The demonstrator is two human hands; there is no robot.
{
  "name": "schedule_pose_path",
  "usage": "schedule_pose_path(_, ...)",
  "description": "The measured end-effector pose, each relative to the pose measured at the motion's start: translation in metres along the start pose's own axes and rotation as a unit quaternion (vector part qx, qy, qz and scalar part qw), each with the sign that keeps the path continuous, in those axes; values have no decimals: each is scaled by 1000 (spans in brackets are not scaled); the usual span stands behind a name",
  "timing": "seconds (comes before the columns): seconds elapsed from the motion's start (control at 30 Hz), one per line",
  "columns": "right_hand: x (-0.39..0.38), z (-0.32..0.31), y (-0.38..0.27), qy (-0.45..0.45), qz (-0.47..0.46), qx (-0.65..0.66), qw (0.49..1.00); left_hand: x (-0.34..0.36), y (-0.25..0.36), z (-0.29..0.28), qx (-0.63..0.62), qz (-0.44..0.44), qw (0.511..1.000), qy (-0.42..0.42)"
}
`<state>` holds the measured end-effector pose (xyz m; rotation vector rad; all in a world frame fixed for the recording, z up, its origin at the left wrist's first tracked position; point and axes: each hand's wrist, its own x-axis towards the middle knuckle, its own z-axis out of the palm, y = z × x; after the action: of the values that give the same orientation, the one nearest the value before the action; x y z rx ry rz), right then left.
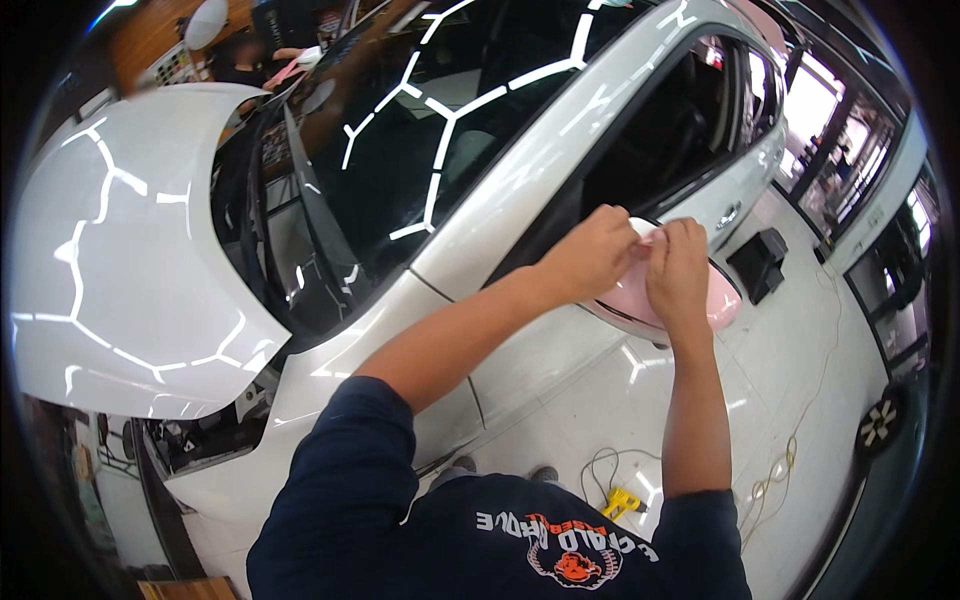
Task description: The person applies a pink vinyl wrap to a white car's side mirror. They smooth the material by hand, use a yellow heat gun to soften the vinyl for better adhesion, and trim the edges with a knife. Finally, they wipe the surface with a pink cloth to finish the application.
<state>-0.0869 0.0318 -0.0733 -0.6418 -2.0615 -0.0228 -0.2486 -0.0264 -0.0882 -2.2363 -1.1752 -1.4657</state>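
Observation:
The car's side mirror [722,297] has a glossy pink cover, apparently a thin film, with a small white part showing at its top edge. My left hand [592,254] is closed at that top edge, its fingertips pinched on the pink film. Right beside it, my right hand [679,272] is also pinched closed on the film, the two sets of fingertips almost touching. Both arms reach forward over the mirror, and the right hand hides its middle. Exactly how much film lies between the fingers is hidden.
The white car's hood [140,250] stands raised at left, next to the windshield [400,130]. A yellow heat gun [621,502] with a cord lies on the floor near my feet. Beyond the mirror sits a black box [758,263]. Another person [240,65] is at the far left.

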Motion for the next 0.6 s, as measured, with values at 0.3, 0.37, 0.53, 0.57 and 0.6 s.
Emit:
schedule_pose_path(0.3,13,15,-20,-1,91,-159,983,11,-5,2,-25,-28,999,-14)
schedule_pose_path(0.37,11,15,-20,8,132,-152,979,11,-4,4,-27,-26,999,-19)
schedule_pose_path(0.53,15,19,-18,13,168,-182,969,8,-6,-2,-43,4,999,-12)
schedule_pose_path(0.57,20,18,-22,11,181,-187,965,6,-6,-4,-43,6,999,-5)
schedule_pose_path(0.6,22,18,-26,8,194,-192,962,4,-7,-4,-52,3,999,-3)
